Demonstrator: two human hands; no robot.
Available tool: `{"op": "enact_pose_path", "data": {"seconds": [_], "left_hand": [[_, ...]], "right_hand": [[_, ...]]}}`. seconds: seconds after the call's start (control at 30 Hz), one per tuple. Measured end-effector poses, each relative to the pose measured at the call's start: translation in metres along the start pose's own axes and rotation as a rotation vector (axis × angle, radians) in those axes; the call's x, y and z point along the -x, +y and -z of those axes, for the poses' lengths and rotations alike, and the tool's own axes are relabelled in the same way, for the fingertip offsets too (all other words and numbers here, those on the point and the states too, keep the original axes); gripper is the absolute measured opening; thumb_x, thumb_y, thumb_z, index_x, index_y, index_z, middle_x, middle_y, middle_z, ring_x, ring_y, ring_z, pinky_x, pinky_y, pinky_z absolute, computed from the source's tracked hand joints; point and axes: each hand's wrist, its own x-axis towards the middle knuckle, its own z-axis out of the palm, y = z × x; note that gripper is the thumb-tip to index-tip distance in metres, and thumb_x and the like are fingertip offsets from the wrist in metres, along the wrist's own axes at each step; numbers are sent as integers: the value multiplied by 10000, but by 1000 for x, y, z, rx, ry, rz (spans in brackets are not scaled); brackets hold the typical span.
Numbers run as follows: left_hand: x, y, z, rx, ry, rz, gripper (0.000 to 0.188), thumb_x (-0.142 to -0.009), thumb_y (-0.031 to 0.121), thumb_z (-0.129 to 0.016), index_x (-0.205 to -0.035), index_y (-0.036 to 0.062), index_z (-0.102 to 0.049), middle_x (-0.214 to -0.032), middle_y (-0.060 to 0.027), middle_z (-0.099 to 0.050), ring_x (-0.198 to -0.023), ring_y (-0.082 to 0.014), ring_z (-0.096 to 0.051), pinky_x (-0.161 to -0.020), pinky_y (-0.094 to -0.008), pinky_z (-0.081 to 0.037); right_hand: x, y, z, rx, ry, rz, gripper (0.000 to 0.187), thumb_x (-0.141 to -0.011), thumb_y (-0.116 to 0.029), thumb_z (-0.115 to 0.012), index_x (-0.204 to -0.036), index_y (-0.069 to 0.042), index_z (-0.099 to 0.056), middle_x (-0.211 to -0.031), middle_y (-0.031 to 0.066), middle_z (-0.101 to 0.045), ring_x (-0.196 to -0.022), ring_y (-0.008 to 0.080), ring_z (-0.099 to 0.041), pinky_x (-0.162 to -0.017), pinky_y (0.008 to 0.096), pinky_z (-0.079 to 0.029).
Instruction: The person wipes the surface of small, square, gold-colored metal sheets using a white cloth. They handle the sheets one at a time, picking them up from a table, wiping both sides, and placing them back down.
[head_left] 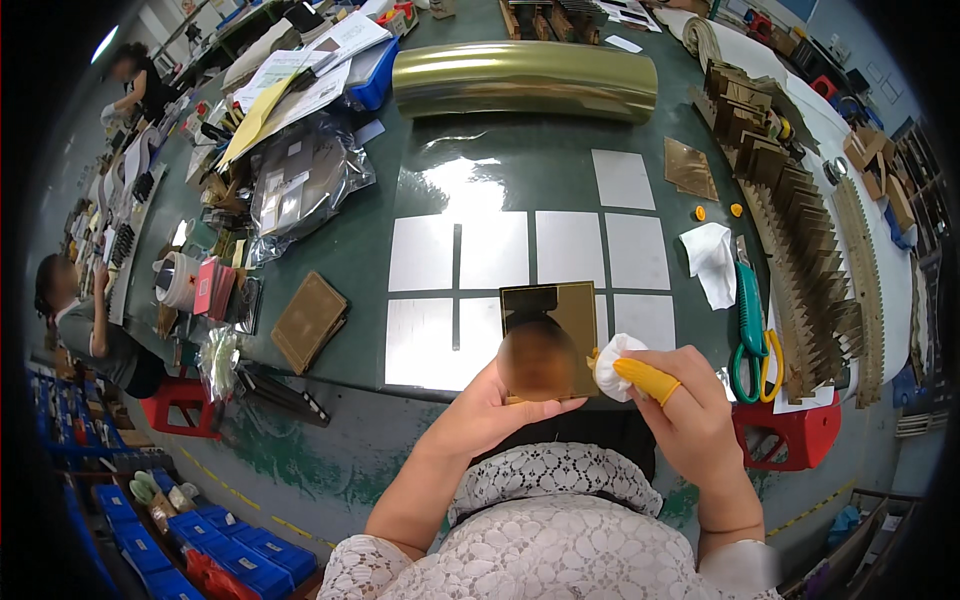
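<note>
Two hands: the left hand (490, 412) grips a gold plate (562, 328) with its thumb along the near edge, the other fingers mostly hidden behind; the right hand (698, 398) pinches a white wad (612, 368) between fingertips, with a yellow finger cot (650, 381) on the front one.
Gold plate position: raised in front of the body, at the near side of the green table (365, 240), its mirror-like face toward the wearer.
White wad position: at the plate's right edge; whether it touches the plate cannot be told.
Wiping stroke: wiping seems to be the step in hand; light, even, overlapping passes should suit such a glossy face better than hard rubbing.
Left thumb: best confined to the border, since skin on the mirror face would likely leave prints.
Wad shape: a smooth, rounded front is worth having, as a loose fold or the bare cot could drag.
Reflection: tilting the plate toward the light would probably show up streaks.
White panels (635, 335): laid in rows just beyond the plate; lifting the work clear of them should avoid knocks.
Spare cloth (711, 262): farther right, near the green-handled scissors (748, 312), within easy reach for a clean surface.
</note>
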Motion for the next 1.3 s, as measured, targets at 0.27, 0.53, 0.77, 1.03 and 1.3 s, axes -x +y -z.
{"op": "enact_pose_path", "data": {"seconds": [0.27,0.53,0.77,1.03,1.3], "left_hand": [[-4,5,-2,13,-33,42,688,-869,-8,-674,-1444,-51,-299,-1419,-245,-464,-1313,-361,-496,-1069,-455,-462],[-1,1,1,-49,-15,52,591,-884,52,-707,-1379,-38,-395,-1296,-158,-561,-1177,-239,-590,-1018,-379,-498],[2,-1,5,-97,-26,59,582,-890,30,-691,-1381,-31,-384,-1291,-149,-562,-1161,-231,-598,-1012,-365,-491],[4,-3,4,-94,-38,24,615,-898,34,-684,-1407,-25,-345,-1330,-153,-525,-1198,-240,-569,-1030,-385,-484],[7,-4,-5,-138,-52,83,604,-904,25,-676,-1408,-24,-347,-1309,-132,-549,-1184,-208,-581,-1021,-363,-484]], "right_hand": [[7,3,12,36,70,-49,286,-734,107,-714,-1009,60,-653,-1077,143,-660,-810,302,-616,-673,365,-493],[5,3,14,25,102,-44,274,-741,105,-720,-1004,52,-663,-1057,141,-670,-787,298,-617,-666,362,-490],[4,3,12,31,101,-51,270,-748,97,-729,-1007,51,-666,-1051,139,-669,-780,295,-612,-664,360,-488],[1,2,9,13,103,-26,284,-745,97,-732,-1017,50,-664,-1055,138,-668,-781,295,-611,-665,356,-484],[-24,3,-3,-15,109,64,322,-754,79,-721,-1063,54,-633,-1103,144,-647,-812,300,-604,-691,361,-510]]}}
